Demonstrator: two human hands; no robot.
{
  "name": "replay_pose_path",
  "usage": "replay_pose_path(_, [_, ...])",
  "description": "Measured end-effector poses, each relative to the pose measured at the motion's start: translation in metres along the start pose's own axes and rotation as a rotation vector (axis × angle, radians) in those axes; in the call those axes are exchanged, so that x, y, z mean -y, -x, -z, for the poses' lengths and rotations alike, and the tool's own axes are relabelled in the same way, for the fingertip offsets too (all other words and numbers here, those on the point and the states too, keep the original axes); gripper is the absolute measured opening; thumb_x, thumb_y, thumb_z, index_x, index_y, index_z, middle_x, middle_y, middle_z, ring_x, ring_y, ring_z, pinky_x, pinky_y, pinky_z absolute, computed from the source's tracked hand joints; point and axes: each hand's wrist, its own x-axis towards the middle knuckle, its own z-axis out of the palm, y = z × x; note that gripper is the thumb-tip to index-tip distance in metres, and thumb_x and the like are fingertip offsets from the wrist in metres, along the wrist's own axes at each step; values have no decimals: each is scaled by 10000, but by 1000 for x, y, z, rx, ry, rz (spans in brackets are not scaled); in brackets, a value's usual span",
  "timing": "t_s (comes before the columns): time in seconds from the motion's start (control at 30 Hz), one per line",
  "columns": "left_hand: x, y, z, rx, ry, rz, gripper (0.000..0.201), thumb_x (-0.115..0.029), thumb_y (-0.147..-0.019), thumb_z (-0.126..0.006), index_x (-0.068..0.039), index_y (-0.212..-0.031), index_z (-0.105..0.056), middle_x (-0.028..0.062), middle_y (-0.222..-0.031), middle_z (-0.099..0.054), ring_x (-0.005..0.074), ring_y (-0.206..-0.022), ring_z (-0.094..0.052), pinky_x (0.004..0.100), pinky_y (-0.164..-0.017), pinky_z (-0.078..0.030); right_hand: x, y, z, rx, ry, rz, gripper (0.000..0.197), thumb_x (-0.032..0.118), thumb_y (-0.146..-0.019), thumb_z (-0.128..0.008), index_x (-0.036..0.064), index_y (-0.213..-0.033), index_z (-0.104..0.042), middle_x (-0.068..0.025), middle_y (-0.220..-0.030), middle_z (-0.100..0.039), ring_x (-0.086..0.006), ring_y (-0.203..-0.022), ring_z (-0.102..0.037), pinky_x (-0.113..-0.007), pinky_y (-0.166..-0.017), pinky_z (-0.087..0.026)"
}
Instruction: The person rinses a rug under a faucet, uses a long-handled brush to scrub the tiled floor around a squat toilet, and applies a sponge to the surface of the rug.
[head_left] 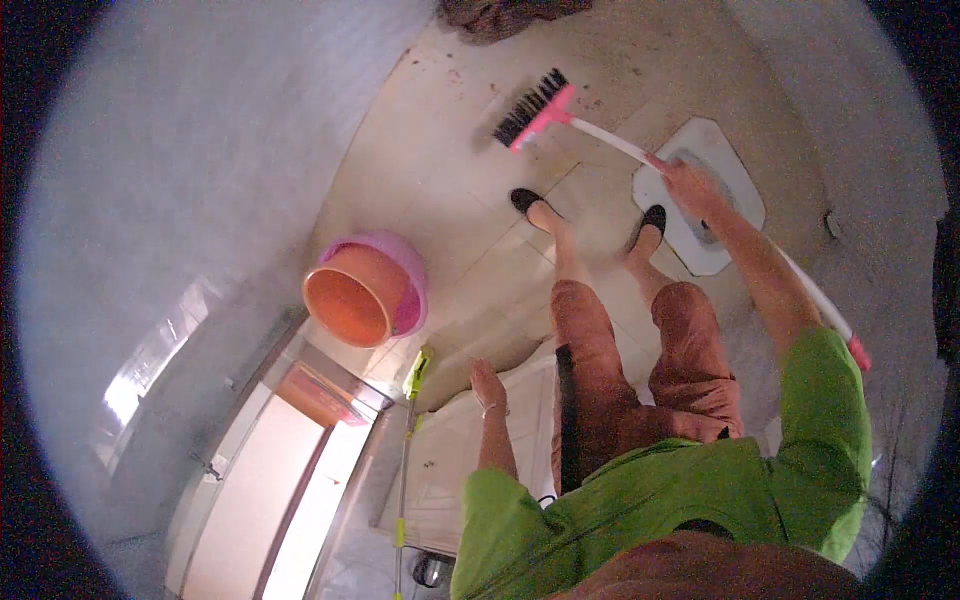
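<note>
My right hand is wrapped round the white handle of a long-handled floor brush. Its pink head carries stiff black bristles and points to the far left; whether it touches the floor I cannot tell. The handle runs back under my right forearm to a red end near my elbow. My left hand hangs free at my left side, fingers loosely stretched and holding nothing. Closest to it is a mop with a lime-green head and thin pole.
A white squat toilet is set in the floor beside my right foot. An orange bucket leans in front of a pink basin by the left wall. Dark cloth lies at the far edge. Dark specks dot the tiled floor. A doorway opens at lower left.
</note>
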Motion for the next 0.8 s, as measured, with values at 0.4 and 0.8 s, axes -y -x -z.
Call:
replay_pose_path(0.4, [113, 10, -6, -31, 660, 464, 392, -261, -827, -360, 2, -1117, -381, 169, -1159, -368, 284, -1032, -380, 351, -879, -290, 221, -265, 35, -206, 250, 206, 443, 121, -785, -359, 274, -1197, -308, -159, -793, -539, -302, -661, -547, -378, -568, -460])
replay_pose_path(0.8, [128, 22, -11, 6, 795, 643, 370, -228, -811, -420, 13, -1091, -398, 134, -1085, -434, 209, -996, -406, 287, -838, -314, 267, -283, 70, 57, 97, 242, 481, 42, -733, -382, 207, -1184, -349, -187, -823, -546, -309, -748, -535, -411, -668, -416])
